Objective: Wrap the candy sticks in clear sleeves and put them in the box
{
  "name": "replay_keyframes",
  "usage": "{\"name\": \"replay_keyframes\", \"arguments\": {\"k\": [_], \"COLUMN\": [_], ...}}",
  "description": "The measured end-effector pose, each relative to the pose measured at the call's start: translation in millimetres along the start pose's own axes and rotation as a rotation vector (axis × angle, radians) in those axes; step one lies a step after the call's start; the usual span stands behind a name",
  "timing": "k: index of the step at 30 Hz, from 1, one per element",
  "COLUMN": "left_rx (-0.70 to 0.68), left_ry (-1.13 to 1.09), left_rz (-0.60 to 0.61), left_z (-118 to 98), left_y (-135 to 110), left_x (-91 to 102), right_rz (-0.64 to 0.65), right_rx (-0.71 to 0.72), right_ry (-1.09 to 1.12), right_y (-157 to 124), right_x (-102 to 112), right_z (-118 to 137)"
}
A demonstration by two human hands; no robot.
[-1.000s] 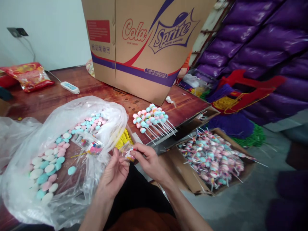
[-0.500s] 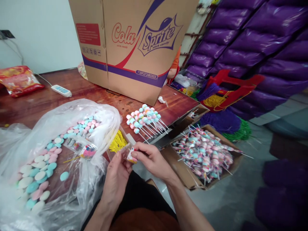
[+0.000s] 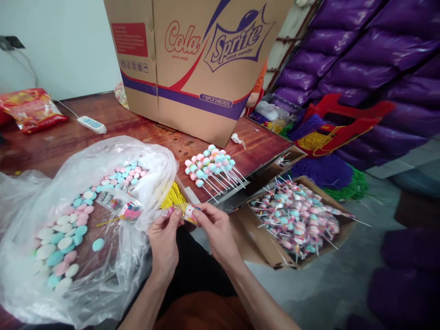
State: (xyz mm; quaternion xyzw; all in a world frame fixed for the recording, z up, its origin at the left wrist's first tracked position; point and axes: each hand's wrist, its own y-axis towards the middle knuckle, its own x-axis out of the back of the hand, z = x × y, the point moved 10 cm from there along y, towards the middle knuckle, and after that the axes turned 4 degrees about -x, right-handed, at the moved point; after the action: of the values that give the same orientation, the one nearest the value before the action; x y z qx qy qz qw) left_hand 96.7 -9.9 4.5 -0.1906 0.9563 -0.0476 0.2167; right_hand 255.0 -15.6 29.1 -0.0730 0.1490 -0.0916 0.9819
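A small clear plastic wrapper with a printed white, red and yellow end point(image 3: 190, 212) is stretched between my two hands. My left hand point(image 3: 166, 243) pinches its left part between thumb and fingers. On the right side, my right hand point(image 3: 217, 229) grips the printed end. Just behind them lies a bundle of yellow twist ties point(image 3: 173, 196). Rows of pink, blue and white marshmallow candies on sticks point(image 3: 210, 165) rest on the table beyond. To the left, loose pastel candies point(image 3: 65, 228) and printed wrappers point(image 3: 129, 208) lie on an opened clear plastic bag point(image 3: 92, 158).
At right, an open carton point(image 3: 245, 238) holds many wrapped candy sticks point(image 3: 295, 217). A large cardboard box point(image 3: 178, 105) stands on the table point(image 3: 99, 103), partly hiding another person in orange. Purple packages point(image 3: 371, 59) are stacked behind a red stool point(image 3: 350, 119).
My hands have drawn slightly apart, and the wrapper is now held between both sets of fingertips. The view has shifted a little, moving the scene rightward.
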Motion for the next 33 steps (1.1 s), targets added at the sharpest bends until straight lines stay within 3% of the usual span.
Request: {"name": "replay_keyframes", "arguments": {"k": [3, 8, 13, 15, 19, 22, 24, 27, 30, 33], "left_rx": [-0.059, 0.130, 0.101, 0.060, 0.048, 0.098, 0.133, 0.184, 0.223, 0.208], "left_ry": [0.077, -0.127, -0.182, -0.219, -0.263, -0.301, -0.326, -0.339, -0.347, -0.359], "left_rz": [0.016, 0.081, -0.019, -0.056, -0.084, -0.109, -0.141, -0.164, -0.188, -0.210], "left_z": [-3, 5, -7, -13, -20, -19, -18, -18, -17, -18], "left_y": [-2, 3, 17, 23, 31, 34, 36, 39, 42, 44], "left_x": [2.4, -2.3, 8.2, 13.2, 20.1, 23.6, 26.4, 28.4, 30.9, 33.9], "right_rz": [-0.051, -0.043, 0.026, -0.064, -0.382, -0.402, -0.393, -0.420, -0.346, -0.238], "right_rx": [-0.015, 0.054, 0.193, 0.315, 0.488, 0.474, 0.482, 0.523, 0.548, 0.517], "right_ry": [0.009, -0.163, -0.444, -0.660, -1.265, -1.499, -1.477, -1.203, -0.808, -0.575], "right_y": [3, 7, 19, 30, 58, 82, 89, 80, 54, 20], "right_x": [4, 5, -2, 5, 20, 21, 22, 31, 40, 42], "right_z": [-6, -4, 11, 24, 43, 33, 29, 33, 40, 46]}}
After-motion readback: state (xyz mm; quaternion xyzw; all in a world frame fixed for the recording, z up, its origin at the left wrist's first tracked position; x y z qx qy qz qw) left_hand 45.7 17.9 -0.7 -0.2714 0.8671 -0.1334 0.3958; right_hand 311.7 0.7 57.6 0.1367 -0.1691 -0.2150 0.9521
